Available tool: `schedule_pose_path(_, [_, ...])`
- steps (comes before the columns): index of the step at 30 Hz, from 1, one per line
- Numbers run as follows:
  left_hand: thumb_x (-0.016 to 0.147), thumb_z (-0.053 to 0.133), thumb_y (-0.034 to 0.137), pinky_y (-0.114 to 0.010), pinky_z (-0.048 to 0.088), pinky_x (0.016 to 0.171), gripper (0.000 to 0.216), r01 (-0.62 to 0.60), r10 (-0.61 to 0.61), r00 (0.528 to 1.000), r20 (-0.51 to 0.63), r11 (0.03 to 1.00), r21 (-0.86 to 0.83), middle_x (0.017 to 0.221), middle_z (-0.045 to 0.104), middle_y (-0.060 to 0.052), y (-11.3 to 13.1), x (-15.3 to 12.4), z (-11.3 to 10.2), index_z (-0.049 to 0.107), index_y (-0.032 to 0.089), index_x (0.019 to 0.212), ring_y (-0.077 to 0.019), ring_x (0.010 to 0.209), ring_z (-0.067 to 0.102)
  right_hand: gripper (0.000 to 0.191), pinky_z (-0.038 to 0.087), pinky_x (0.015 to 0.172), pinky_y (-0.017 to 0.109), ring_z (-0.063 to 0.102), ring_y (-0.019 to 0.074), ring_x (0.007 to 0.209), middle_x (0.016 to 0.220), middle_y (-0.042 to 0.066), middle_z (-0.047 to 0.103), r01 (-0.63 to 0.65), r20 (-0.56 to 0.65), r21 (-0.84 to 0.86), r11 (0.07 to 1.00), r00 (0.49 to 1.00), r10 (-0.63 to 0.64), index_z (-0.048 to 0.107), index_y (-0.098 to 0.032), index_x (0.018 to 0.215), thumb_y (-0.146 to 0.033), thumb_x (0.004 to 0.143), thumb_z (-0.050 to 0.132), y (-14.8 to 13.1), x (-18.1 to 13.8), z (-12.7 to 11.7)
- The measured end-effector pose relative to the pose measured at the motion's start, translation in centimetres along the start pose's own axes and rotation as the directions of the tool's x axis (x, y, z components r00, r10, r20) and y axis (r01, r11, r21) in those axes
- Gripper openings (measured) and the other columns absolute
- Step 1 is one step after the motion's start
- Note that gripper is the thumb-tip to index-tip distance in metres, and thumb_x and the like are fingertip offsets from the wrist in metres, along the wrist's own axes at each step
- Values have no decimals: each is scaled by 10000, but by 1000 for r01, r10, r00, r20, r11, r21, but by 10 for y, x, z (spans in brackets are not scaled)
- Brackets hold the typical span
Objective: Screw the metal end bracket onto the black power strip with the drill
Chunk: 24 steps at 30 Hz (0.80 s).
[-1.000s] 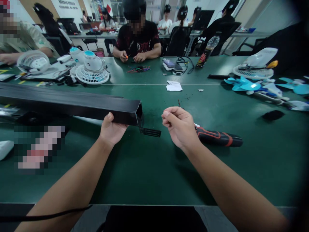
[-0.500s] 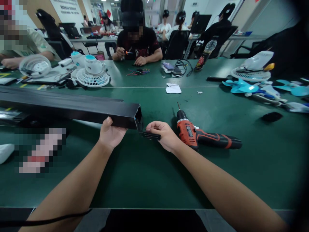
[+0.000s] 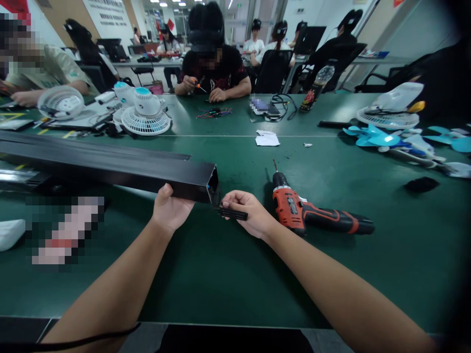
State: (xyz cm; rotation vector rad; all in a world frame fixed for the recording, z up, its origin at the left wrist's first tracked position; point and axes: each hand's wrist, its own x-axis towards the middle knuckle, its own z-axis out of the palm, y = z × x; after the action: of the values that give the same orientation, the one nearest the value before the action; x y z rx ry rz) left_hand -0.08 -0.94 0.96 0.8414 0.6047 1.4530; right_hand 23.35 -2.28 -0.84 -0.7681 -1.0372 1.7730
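A long black rectangular metal tube (image 3: pixel 162 169) runs in from the left, its open end facing right. My left hand (image 3: pixel 172 208) grips it from below near that end, thumb on the near side and the other fingers hidden underneath. Just beyond the open end, my right hand (image 3: pixel 248 211) is closed on a small black slotted plate (image 3: pixel 233 214). One end of the plate is close to the tube's lower corner; I cannot tell whether they touch. To the right of that hand, an orange and black cordless drill (image 3: pixel 294 208) lies on its side, a bit in its chuck.
White fan parts (image 3: pixel 145 115) stand at the back left, and blue fan blades (image 3: pixel 373 136) lie at the right. Across the green table (image 3: pixel 228 279) a person (image 3: pixel 217 68) holds an orange screwdriver. A scrap of paper (image 3: pixel 267 139) and a bottle (image 3: pixel 317 88) lie beyond the drill.
The whole view has shifted slightly, so everything appears a little lower and further right. Both hands keep their grips, with the plate still at the tube's end.
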Motion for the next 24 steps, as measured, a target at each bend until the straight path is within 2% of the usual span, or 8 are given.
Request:
schedule_pose_path(6, [736, 1013, 652, -490, 697, 1072, 687, -2, 2, 1000, 12, 1000, 2, 1179, 908, -59, -1, 1, -2, 828, 320, 1309, -413, 1407, 759, 478, 580, 646, 266, 696, 115, 624, 729, -29, 757, -12, -11, 23, 1000, 1000, 12, 777, -165, 840, -468, 687, 1114, 0, -2, 2])
schedule_pose_path(15, [706, 1055, 609, -429, 687, 1066, 770, 7, -7, 1000, 6, 998, -60, 1185, 911, -53, 0, 0, 3, 812, 288, 1362, -370, 1304, 816, 482, 580, 640, 292, 680, 132, 620, 728, -13, 762, 9, -28, 29, 1000, 1000, -8, 793, -183, 819, -502, 684, 1128, 3, -2, 2])
schedule_pose_path(19, [715, 1054, 604, -408, 710, 1003, 717, 8, -7, 1000, 24, 998, -67, 1157, 914, -46, 0, 0, 0, 830, 298, 1324, -355, 1252, 839, 491, 581, 639, 288, 670, 126, 622, 732, -17, 754, 12, -49, 33, 999, 999, -11, 798, -185, 823, -513, 671, 1130, 5, -2, 1])
schedule_pose_path(24, [749, 1032, 597, -443, 712, 1035, 655, -9, 11, 999, 31, 998, -61, 1184, 910, -55, -2, 1, -3, 842, 293, 1297, -379, 1291, 825, 461, 588, 647, 293, 678, 131, 639, 754, -9, 754, 9, -25, 34, 999, 1000, -8, 792, -183, 834, -476, 698, 1121, 5, 0, 0])
